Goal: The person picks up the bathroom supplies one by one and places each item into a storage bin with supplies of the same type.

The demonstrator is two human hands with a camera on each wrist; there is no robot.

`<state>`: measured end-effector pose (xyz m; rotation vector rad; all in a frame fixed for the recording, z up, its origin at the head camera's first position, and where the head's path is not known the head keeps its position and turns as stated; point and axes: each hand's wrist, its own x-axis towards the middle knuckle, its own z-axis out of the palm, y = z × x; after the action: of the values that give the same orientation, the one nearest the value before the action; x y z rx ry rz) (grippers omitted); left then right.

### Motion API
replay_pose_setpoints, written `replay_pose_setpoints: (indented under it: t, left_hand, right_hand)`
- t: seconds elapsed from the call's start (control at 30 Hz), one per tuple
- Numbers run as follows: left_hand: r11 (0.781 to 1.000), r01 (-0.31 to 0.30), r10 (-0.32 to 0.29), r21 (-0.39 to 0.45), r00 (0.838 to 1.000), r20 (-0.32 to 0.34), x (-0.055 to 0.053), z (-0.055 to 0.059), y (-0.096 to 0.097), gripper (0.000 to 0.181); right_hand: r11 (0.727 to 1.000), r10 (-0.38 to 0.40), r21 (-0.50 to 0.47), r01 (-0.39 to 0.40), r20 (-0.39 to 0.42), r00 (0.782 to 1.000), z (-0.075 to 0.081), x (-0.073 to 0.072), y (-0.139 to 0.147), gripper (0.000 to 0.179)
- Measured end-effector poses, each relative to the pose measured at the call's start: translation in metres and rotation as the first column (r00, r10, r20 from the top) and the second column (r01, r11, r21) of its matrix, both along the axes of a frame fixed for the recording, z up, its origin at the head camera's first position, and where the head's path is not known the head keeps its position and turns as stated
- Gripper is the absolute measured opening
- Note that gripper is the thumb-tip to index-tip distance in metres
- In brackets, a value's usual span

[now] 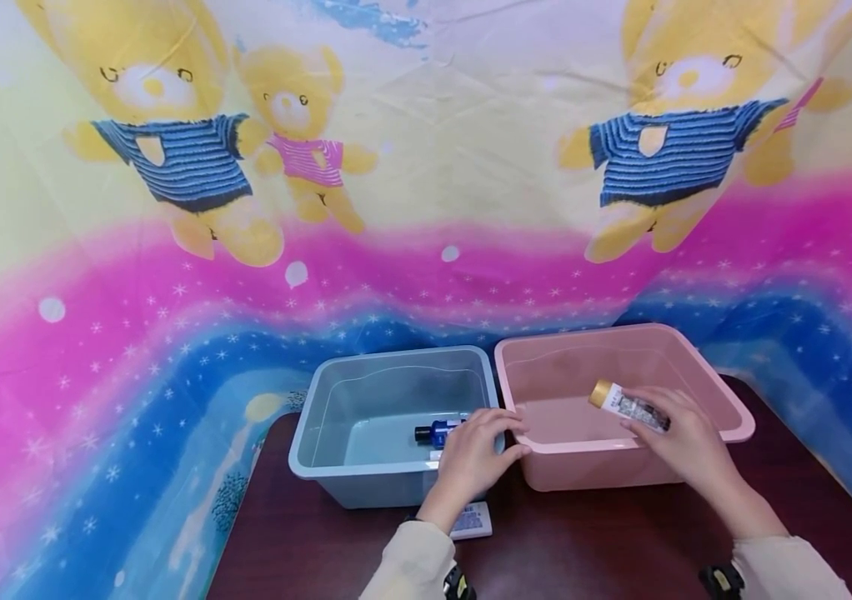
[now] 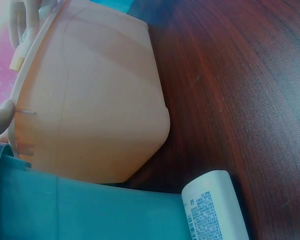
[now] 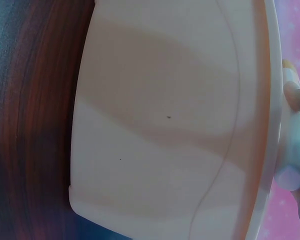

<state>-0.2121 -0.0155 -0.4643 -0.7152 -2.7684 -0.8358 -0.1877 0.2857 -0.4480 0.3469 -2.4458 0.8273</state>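
Observation:
My right hand [image 1: 677, 429] holds a small see-through bottle [image 1: 632, 407] with a gold cap and white label, tilted over the front rim of the pink basin [image 1: 591, 450]. In the right wrist view the bottle [image 3: 292, 145] shows beyond the rim, between thumb and fingers. My left hand [image 1: 474, 454] grips the pink basin's front left corner, its thumb [image 2: 2, 119] at the rim in the left wrist view. Beside it stands the blue-grey basin [image 1: 366, 468]. Inside that lies a blue bottle [image 1: 441, 432] with a black cap, partly hidden by my left hand.
A white container [image 1: 473, 521] with printed text lies on the dark wooden table [image 1: 576, 542], close to the front of the blue-grey basin. Behind both basins hangs a cloth [image 1: 433, 275] printed with bears.

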Motion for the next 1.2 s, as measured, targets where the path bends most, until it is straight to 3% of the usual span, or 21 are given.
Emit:
replay_pose_setpoints:
  t: [0.33,0.97,1.2]
  left_hand:
    - [1.0,0.005,-0.005,-0.001,1.0,-0.008,0.0,-0.001,0.0,0.031]
    - [1.0,-0.001,0.001,0.0,1.0,-0.008,0.001,-0.001,0.0,0.03]
    - [1.0,-0.001,0.001,0.006,1.0,0.0,0.0,0.0,-0.001,0.03]
  right_hand:
    - [1.0,0.01,0.022,-0.01,-0.013,1.0,-0.001,-0.009,0.004,0.046]
    - [1.0,-0.006,-0.001,0.006,0.132,0.991,0.003,-0.026,0.006,0.044]
    - [1.0,0.024,0.002,-0.025,0.137,0.99,0.006,-0.037,0.003,0.045]
